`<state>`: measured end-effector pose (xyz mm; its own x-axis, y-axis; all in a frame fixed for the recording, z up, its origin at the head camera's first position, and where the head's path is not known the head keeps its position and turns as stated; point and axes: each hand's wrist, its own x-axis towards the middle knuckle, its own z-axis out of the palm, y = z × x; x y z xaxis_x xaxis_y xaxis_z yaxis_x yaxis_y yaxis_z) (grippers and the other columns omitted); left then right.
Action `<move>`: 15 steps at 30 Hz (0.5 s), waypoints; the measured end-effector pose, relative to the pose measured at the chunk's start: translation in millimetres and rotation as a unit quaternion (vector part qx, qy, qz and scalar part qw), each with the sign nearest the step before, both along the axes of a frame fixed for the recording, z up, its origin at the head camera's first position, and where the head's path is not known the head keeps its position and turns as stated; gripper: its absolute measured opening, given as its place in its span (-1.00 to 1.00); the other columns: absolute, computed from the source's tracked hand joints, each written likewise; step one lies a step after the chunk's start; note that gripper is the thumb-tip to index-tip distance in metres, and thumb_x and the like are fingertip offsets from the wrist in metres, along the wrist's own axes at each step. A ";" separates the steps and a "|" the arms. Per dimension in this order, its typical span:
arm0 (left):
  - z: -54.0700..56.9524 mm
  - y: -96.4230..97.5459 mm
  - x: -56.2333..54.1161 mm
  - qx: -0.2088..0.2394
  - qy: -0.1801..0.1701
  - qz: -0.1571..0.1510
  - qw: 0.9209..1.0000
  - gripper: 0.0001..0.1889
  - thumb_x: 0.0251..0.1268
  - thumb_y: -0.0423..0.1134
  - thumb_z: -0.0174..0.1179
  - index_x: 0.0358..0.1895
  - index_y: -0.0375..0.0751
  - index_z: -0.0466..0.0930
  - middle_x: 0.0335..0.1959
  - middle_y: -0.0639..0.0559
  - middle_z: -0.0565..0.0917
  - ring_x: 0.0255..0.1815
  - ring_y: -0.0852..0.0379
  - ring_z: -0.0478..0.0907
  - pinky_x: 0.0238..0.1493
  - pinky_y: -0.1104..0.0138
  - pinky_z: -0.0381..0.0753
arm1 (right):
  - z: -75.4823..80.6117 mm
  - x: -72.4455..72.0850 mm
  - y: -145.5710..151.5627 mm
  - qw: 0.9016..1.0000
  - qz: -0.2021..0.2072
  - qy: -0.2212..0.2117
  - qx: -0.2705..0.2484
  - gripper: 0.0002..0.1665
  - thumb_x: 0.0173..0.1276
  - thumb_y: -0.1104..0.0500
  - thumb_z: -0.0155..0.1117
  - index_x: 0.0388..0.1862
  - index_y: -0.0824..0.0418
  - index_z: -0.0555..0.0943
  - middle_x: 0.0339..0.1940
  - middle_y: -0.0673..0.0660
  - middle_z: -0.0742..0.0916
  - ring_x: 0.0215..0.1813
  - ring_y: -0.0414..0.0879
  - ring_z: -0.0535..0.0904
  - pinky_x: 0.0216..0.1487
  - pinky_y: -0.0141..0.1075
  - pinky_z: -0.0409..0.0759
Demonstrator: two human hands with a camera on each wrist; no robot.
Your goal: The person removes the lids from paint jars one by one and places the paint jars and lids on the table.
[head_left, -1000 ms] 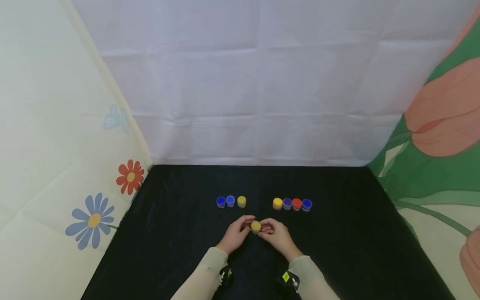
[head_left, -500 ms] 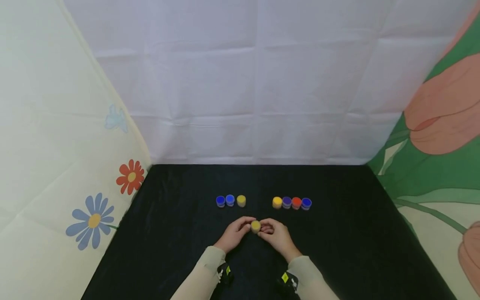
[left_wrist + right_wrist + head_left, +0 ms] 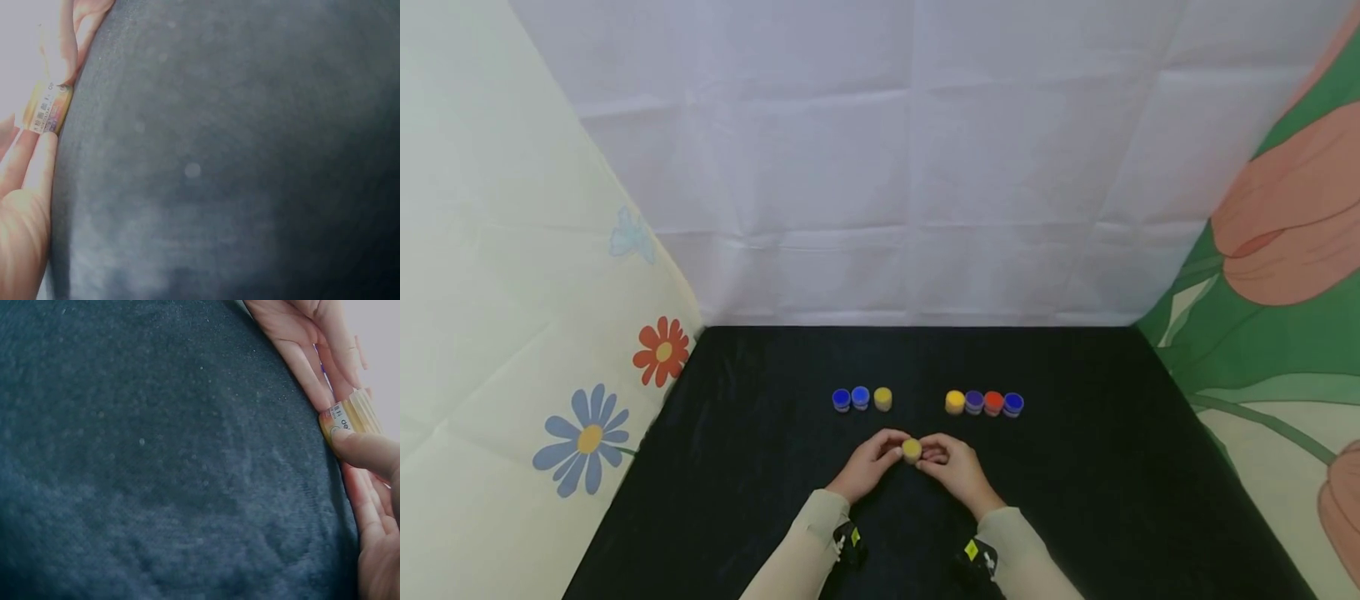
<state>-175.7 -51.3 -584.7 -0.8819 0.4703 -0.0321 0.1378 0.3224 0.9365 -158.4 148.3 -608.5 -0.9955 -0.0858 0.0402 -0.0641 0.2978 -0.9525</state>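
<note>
A small jar with a yellow lid point(image 3: 912, 451), likely a paint pot, sits upright between both hands at the middle of the black table. My left hand point(image 3: 867, 467) pinches it from the left with thumb and fingers. From the other side my right hand point(image 3: 957, 473) grips it too, and in the right wrist view the right thumb point(image 3: 365, 450) presses on the printed label. The left wrist view shows the jar's label point(image 3: 45, 109) between the fingertips of both hands. Some of the fingers behind the jar are hidden.
Behind the hands stand two rows of similar jars. The left row has two blue-lidded jars point(image 3: 851, 398) and a yellow-lidded jar point(image 3: 883, 399); the right row has yellow point(image 3: 954, 402), purple point(image 3: 973, 402), red point(image 3: 993, 403) and blue point(image 3: 1013, 405) lids. A white cloth point(image 3: 910, 167) hangs behind.
The hands and the jar between them hold nearly the same place. Only a slight shift of the whole head view shows.
</note>
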 end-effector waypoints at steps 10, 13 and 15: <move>-21.2 -3.3 -11.0 -0.013 0.009 -0.019 1.000 -0.65 0.61 -0.16 0.04 0.33 -0.02 0.56 0.26 0.06 0.61 0.30 0.05 0.49 0.35 0.05 0.42 | 0.5 -0.6 -0.8 1.000 -0.003 0.002 0.003 -0.71 0.20 0.44 0.48 -0.09 0.40 0.67 -0.24 0.19 0.78 -0.21 -0.04 0.73 -0.14 -0.34 0.69; -21.8 -2.8 -11.1 -0.005 0.003 -0.018 1.000 -0.68 0.60 -0.18 0.05 0.30 -0.04 0.57 0.21 0.07 0.63 0.25 0.07 0.53 0.32 0.08 0.45 | 0.4 -0.2 -0.8 1.000 -0.003 0.001 0.001 -0.71 0.20 0.44 0.48 -0.09 0.40 0.66 -0.24 0.19 0.78 -0.21 -0.03 0.73 -0.14 -0.33 0.69; -22.1 -2.4 -11.3 0.000 0.002 -0.016 1.000 -0.69 0.60 -0.19 0.06 0.27 -0.04 0.58 0.19 0.07 0.64 0.22 0.09 0.55 0.30 0.11 0.46 | 0.7 -0.1 -0.9 1.000 -0.004 -0.001 0.001 -0.71 0.20 0.44 0.48 -0.09 0.40 0.66 -0.24 0.19 0.78 -0.20 -0.02 0.73 -0.14 -0.32 0.69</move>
<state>-186.9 -53.7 -606.9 -0.8667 0.4980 -0.0297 0.1510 0.3184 0.9359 -158.5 147.4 -607.8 -0.9962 -0.0787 0.0387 -0.0606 0.2997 -0.9521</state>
